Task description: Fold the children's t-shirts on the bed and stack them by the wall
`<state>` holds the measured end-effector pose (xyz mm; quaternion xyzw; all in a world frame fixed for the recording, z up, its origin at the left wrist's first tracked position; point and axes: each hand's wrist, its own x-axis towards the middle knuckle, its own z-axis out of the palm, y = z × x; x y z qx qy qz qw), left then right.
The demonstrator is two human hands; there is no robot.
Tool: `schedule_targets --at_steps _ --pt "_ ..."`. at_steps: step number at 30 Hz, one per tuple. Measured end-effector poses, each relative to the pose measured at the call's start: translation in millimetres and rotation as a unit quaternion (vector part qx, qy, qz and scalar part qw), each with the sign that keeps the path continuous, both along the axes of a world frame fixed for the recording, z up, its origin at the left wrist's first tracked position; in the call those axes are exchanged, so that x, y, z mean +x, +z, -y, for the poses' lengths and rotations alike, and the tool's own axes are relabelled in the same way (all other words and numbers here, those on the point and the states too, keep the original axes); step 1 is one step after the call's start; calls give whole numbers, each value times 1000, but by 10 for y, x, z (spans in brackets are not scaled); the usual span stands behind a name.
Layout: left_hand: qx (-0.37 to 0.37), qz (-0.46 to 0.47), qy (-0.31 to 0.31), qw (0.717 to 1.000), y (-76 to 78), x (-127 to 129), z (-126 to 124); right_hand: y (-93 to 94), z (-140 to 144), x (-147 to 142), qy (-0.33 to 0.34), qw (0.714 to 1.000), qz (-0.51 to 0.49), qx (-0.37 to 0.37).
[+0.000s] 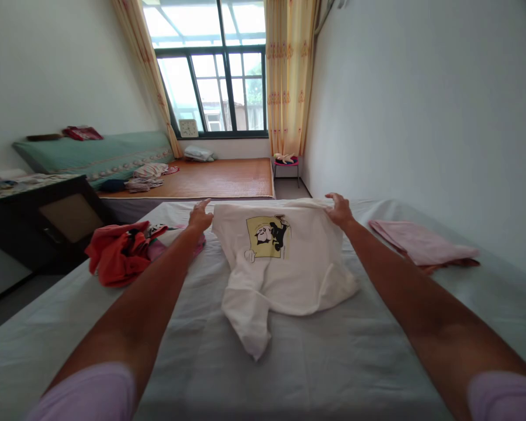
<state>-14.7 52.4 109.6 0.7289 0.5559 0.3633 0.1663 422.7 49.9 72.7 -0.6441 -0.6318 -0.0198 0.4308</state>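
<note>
A white long-sleeved top [298, 280] with a yellow and black cartoon print lies spread on the bed, one sleeve folded toward me at the near left. My left hand [200, 216] is at its far left corner, fingers stretched out and apart. At the far right corner, my right hand [339, 210] has its fingers spread, with the thumb side against the fabric. Neither hand visibly grips the cloth.
Red and pink clothes [123, 254] are heaped on the left of the light grey sheet [315, 362]. Folded pink clothing [425, 242] lies on the right by the wall. Beyond are a dark cabinet [56, 219], a mat-covered bed [228, 175] and a stool [286, 164].
</note>
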Motion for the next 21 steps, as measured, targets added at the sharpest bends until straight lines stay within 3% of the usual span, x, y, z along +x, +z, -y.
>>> schedule_targets --at_steps 2,4,7,10,13,16,21 --pt "-10 -19 -29 999 5 0 67 -43 122 -18 20 1000 -3 7" --pt "-25 -27 -57 998 -81 19 212 -114 348 -42 114 992 -24 -58" --pt "-70 -72 -158 982 -324 -3 535 -277 824 -54 291 932 -31 -215" --pt "-89 -161 -273 944 -578 -141 874 -436 1295 -44 358 893 5 -273" --pt "-57 -212 -260 940 -745 -304 1102 -472 1597 -45 379 882 27 -277" --pt "-33 -234 -232 944 -810 -343 1205 -394 1729 -40 379 882 15 -280" --pt "14 -237 -295 926 -798 -130 1256 -375 1800 145 300 904 -151 -263"
